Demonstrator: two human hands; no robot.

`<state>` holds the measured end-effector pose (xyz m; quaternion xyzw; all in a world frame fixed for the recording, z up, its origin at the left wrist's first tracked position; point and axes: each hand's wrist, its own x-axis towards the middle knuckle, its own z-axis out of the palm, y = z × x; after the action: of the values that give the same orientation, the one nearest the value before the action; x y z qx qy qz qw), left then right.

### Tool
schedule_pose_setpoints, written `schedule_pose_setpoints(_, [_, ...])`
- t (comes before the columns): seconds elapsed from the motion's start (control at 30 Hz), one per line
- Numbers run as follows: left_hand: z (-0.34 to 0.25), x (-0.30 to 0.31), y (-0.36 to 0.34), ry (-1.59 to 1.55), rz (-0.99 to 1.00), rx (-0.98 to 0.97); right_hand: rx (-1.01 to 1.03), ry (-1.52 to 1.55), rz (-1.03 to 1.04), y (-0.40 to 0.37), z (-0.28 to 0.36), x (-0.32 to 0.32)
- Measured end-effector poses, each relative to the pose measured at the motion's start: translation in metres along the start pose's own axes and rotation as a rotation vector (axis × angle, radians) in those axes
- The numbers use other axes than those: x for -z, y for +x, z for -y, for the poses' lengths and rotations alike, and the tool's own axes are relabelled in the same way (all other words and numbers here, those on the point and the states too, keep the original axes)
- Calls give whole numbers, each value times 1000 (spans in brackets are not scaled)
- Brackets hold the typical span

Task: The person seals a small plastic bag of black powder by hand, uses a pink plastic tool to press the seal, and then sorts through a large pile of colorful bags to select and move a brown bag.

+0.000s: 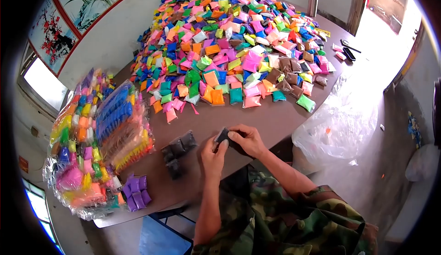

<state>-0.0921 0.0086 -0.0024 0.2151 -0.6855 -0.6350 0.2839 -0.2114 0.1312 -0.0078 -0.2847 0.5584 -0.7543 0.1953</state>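
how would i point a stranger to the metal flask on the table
Start with the big heap of colourful packets on the table. At its far right, near the doorway, stands the flask. It's a tall, shiny upright cylinder, unlike the soft, pillow-shaped packets beside it.

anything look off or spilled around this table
No obvious spill or damage. The crumpled clear plastic beside the table looks untidy, with a small orange piece showing in it, and a stray white scrap lies on the floor.
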Motion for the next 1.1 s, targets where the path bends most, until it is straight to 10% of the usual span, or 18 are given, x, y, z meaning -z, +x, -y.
schedule_pose_setpoints(0.63, [-12, 1, -11, 281, 53, 138, -78, 98, 18, 1, -16, -5])
schedule_pose_setpoints(1.1, [-11, 6, -16, -68, 22, 105, -115, -81, 179, -2, 2, 3])
